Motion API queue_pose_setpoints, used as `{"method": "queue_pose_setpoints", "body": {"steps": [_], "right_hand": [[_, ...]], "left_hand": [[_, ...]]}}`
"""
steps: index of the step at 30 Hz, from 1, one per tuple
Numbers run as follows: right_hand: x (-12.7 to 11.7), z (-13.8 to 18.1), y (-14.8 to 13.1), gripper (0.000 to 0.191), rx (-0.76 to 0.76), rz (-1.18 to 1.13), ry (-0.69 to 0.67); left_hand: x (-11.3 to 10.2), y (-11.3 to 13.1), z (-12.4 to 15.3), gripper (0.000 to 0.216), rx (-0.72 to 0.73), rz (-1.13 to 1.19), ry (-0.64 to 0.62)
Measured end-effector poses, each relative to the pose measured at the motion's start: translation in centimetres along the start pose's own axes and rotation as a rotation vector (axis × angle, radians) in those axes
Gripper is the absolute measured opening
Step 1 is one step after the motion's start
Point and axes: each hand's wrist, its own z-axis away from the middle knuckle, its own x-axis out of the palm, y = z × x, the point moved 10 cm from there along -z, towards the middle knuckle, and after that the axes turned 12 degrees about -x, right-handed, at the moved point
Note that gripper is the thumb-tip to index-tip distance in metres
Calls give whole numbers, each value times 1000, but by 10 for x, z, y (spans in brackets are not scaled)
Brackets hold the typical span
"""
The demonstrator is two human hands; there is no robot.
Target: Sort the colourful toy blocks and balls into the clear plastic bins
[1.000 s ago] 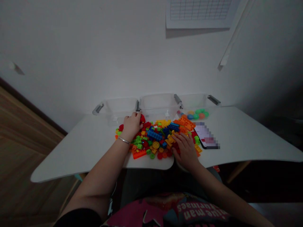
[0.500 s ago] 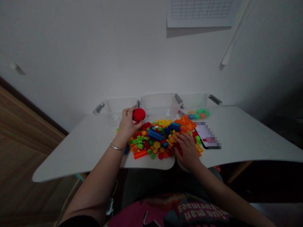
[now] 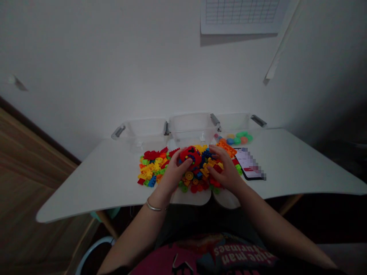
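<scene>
Over the brick pile [image 3: 172,168] — left hand [image 3: 172,173] grips red round piece [image 3: 190,154], right hand [image 3: 225,172] loose on bricks.
Three clear bins [image 3: 143,131] behind, one phone [image 3: 249,164] right — table [image 3: 94,179] crowded.

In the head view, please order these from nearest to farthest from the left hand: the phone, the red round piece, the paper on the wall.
1. Red round piece, held in the left hand.
2. Phone, on the table's right side.
3. Paper, high on the wall.
</scene>
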Motion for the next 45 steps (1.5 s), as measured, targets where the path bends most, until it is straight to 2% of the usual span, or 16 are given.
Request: {"method": "queue_pose_setpoints", "body": {"steps": [4, 8, 11, 13, 15, 18, 21, 24, 28, 31, 34, 37, 39, 41, 45], "right_hand": [[18, -16, 1, 58, 45, -230, -162], [29, -13, 10, 53, 154, -440, -166], [30, -7, 17, 52, 186, -524, -106], [25, -3, 27, 52, 218, -524, -42], [15, -1, 41, 52, 258, -492, 34], [-15, -6, 64, 50, 277, -373, 167], [-58, -22, 84, 53, 208, -138, 306], [-98, -35, 113, 62, 228, 146, 404], [-121, -44, 152, 64, 301, 458, 384], [-118, -46, 170, 63, 348, 550, 322], [-107, -49, 179, 60, 430, 608, 190], [-96, -50, 187, 58, 560, 696, -8], [-88, -50, 192, 50, 632, 755, -170], [-81, -50, 195, 43, 663, 794, -295], [-78, -50, 195, 46, 652, 876, -392]], "left_hand": [[15, -5, 2, 69, 36, -62, 2], [24, 0, 11, 66, 143, -195, -31], [21, 15, 28, 61, 318, -519, 32], [14, 27, 43, 56, 496, -848, 198], [5, 33, 56, 51, 621, -1132, 408], [-12, 23, 58, 48, 637, -1342, 593], [-25, 6, 50, 52, 604, -1386, 636], [-27, -7, 42, 56, 626, -1402, 622], [-25, -11, 42, 53, 696, -1413, 604], [-24, -10, 47, 50, 733, -1409, 609], [-22, -9, 51, 47, 758, -1418, 614], [-20, -7, 54, 37, 799, -1431, 614], [-16, -6, 57, 29, 837, -1439, 605], [-14, -6, 58, 24, 855, -1439, 589], [-13, -7, 56, 23, 840, -1451, 566]]}}
